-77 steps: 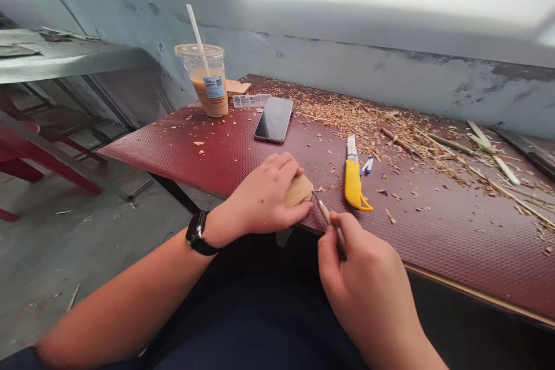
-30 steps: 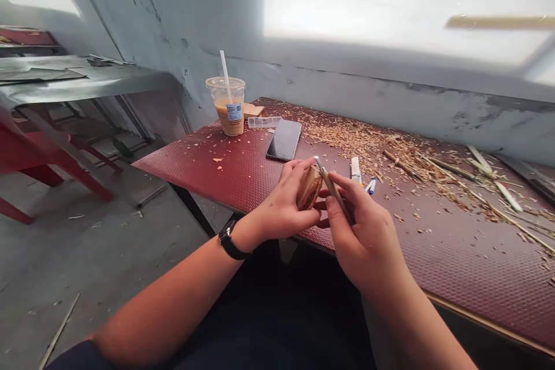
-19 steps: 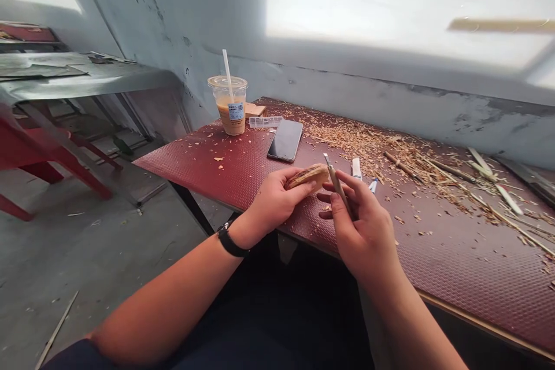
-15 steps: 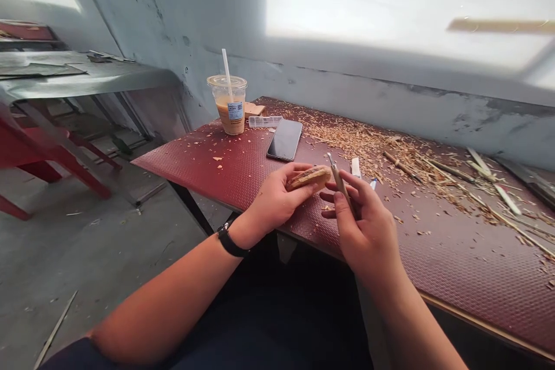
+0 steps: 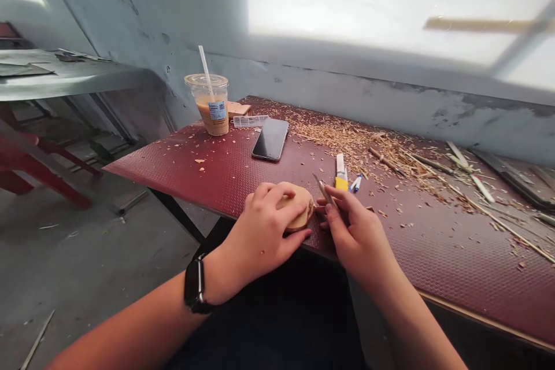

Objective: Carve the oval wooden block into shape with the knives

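My left hand (image 5: 260, 234) is closed over a small rounded piece of pale wood (image 5: 300, 208), pressing it on the near edge of the dark red table (image 5: 455, 254). A black watch sits on that wrist. My right hand (image 5: 358, 234) grips a thin carving tool (image 5: 326, 193) like a pencil, its metal tip pointing up and left, just right of the wood piece.
A yellow utility knife (image 5: 340, 173) and a blue pen (image 5: 356, 182) lie just beyond my right hand. Farther back are a phone (image 5: 270, 139), an iced drink cup with straw (image 5: 212, 103), a clear plastic case (image 5: 250, 121), wood shavings (image 5: 359, 136) and thin sticks. Red chairs stand at left.
My left hand has lowered the wood piece from the air onto the table edge and turned it flat. My right hand with the tool came down beside it. The view shifted slightly right.
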The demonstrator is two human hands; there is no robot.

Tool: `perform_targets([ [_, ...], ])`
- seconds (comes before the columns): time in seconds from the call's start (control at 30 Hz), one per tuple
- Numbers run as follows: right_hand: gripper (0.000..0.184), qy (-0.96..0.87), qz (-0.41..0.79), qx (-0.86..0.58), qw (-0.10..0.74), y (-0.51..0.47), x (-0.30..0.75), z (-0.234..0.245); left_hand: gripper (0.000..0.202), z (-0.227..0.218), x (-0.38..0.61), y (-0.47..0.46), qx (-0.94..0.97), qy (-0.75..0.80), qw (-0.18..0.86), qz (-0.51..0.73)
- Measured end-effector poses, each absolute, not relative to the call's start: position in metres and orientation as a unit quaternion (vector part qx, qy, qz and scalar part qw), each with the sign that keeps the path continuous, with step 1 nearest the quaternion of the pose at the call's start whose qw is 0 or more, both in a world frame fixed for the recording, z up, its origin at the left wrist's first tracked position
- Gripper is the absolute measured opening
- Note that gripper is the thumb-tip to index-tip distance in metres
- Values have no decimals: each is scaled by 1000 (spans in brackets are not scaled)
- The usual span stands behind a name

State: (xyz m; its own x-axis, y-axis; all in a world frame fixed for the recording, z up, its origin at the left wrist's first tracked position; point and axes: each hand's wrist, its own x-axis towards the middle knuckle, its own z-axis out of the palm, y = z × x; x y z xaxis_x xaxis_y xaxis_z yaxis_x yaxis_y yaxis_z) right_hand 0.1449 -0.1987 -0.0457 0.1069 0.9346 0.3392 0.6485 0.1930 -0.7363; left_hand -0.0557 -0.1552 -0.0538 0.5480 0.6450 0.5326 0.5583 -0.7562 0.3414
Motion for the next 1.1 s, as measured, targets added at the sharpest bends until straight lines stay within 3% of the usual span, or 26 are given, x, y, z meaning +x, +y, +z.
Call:
perform_targets([
  [0.17,36,-670,62,-651,353,-216,149,-35,45,-44,-62,-152,884,367,64,283],
  [0.53,43,-700,53,-661,265,-242,135,-39,18,-45,-44,-124,890,322,96,307],
  [0.87,35,-693,78,-672,249,-248,125,-37,31,-48,-49,-124,897,312,128,286],
  [1.1,30,-673,24,-696,251,-244,114,-43,26,-48,-49,-122,913,294,96,265],
])
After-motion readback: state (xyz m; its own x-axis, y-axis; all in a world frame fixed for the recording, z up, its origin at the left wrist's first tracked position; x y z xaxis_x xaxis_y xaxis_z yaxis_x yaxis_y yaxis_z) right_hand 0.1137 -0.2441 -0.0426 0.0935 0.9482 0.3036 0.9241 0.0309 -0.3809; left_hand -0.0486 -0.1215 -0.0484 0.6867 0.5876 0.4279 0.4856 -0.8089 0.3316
